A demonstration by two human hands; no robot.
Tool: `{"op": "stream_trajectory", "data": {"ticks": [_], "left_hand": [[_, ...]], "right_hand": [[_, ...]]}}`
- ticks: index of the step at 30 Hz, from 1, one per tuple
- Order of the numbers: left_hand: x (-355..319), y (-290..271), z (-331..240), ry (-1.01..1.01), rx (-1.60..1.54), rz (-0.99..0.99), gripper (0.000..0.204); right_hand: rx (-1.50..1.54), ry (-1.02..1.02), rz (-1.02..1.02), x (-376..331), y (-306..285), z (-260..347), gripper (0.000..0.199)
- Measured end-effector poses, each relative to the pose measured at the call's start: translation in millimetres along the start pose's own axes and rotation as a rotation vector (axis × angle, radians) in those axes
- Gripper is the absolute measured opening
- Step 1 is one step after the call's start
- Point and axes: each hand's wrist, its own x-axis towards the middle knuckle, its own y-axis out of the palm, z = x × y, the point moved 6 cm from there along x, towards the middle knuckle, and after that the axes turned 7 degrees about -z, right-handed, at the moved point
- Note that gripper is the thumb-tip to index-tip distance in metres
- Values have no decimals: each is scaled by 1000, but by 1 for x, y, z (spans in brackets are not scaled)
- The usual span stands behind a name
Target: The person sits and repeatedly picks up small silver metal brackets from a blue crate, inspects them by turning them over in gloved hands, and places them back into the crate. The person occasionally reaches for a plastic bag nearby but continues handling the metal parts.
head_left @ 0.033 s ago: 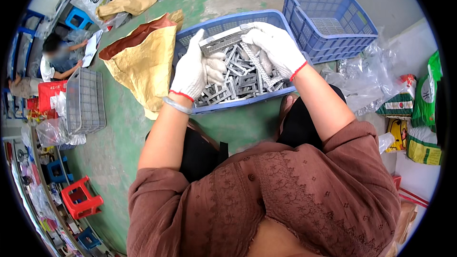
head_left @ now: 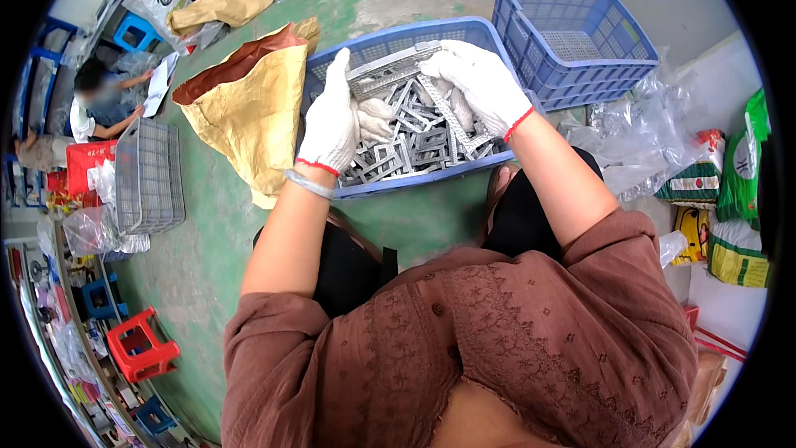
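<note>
Both my hands wear white knit gloves with red cuffs, above a blue plastic crate full of loose grey metal brackets. Between the hands is a short row of similar grey metal brackets, lined up side by side. My left hand is closed at its left end, thumb up and fingers curled below. My right hand grips its right end. A long slotted metal piece slants down below the right hand; I cannot tell whether that hand holds it.
A brown paper sack stands open against the crate's left side. Behind right is another blue crate, near clear plastic bags. Farther left are a grey crate, a red stool and a seated person holding paper.
The fingers of my left hand have shifted very slightly around the end of the row. My right hand and the row are almost unmoved.
</note>
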Motion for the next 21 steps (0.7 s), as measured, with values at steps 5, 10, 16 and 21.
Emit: {"op": "stream_trajectory", "data": {"ticks": [5,10,16,21], "left_hand": [[0,-3,-20,348,147,-57,56],[0,-30,-77,367,-265,-172,43],[76,-176,-130,283,-563,-295,42],[61,-208,-119,241,-444,-487,46]], "right_hand": [[156,56,94,3,6,-12,26],[186,19,63,5,4,-7,43],[346,73,118,13,3,-16,56],[523,135,261,12,7,-10,35]]}}
